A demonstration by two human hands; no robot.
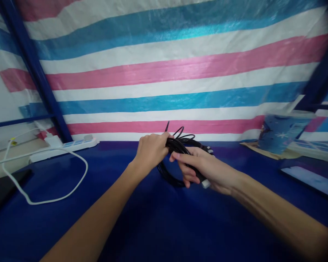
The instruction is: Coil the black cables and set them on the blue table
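A coiled black cable (171,177) is held between both hands over the blue table. My left hand (153,148) is closed round the upper left part of the coil, with a thin dark tip poking up beyond it. My right hand (195,165) grips the right side of the coil, thumb and fingers wrapped round the strands. A connector with a pale metal end (206,183) sticks out below the right palm. More plug ends (209,149) show behind the right hand, and thin loops rise above the coil.
On the left, a white power strip (79,145), a looping white cord (85,174) and a black object (8,187) lie on the blue table (153,225). At right stand a blue patterned cup (282,133) and a phone (314,180). Striped sheeting hangs behind.
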